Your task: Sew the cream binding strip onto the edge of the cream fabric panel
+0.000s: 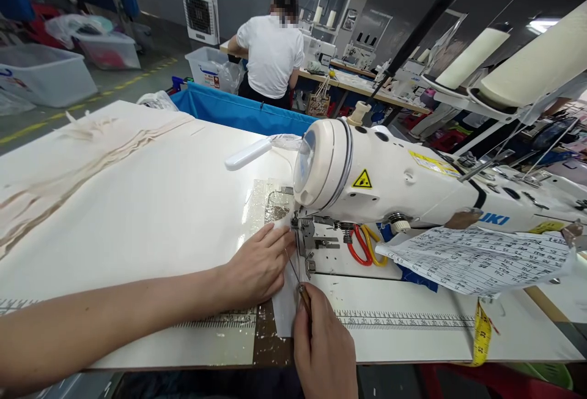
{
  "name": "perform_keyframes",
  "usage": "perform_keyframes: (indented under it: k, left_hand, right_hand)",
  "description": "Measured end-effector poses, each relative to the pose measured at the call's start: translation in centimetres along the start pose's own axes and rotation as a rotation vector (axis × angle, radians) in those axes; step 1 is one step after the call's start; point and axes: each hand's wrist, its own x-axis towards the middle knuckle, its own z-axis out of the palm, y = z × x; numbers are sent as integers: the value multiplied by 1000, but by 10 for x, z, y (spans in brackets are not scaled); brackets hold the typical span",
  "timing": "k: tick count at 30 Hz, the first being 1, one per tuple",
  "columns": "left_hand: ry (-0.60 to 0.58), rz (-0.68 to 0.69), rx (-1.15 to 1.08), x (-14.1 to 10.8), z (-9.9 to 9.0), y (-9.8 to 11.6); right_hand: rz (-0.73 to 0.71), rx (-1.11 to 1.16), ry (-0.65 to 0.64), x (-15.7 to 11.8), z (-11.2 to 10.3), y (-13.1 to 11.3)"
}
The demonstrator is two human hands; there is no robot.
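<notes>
My left hand (259,264) lies flat with its fingers stretched out, pressing on a narrow white fabric strip (283,310) beside the presser foot. In my right hand (323,341), closed, is an awl (304,296) with a wooden handle. Its thin metal point reaches up and left over the strip, close to my left fingers. The head of a white sewing machine (330,160) stands just beyond both hands. Under it, the strip runs along a metal guide (314,243); the needle itself is hard to make out.
Scissors (362,246) with red and yellow handles lie under the machine arm. A written paper sheet (477,258) hangs at the right, above a yellow tape measure (481,335). Beige strips (92,172) lie left. Behind the blue cloth bin (247,108), a co-worker (270,50) sits.
</notes>
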Motion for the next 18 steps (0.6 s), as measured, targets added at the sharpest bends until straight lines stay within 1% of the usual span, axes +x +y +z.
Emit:
perform_keyframes:
  k: [3, 7, 9, 12, 15, 18]
  left_hand:
    - [-35, -48, -14, 4, -4, -3]
    - [-18, -32, -9, 9, -1, -12]
    - [0, -25, 15, 10, 2, -19]
    - [20, -24, 61, 12, 0, -25]
    - [19, -34, 58, 11, -4, -22]
    - [17, -8, 11, 6, -4, -12]
  right_hand:
    - [-10, -27, 45, 10, 1, -3]
    - [25, 5, 54, 14, 4, -4]
    - [78, 92, 36, 11, 6, -4]
    - [206, 240, -31, 2, 8, -5]
    - [295, 302, -62, -6, 8, -9]
    - [297, 279, -34, -9, 8, -11]
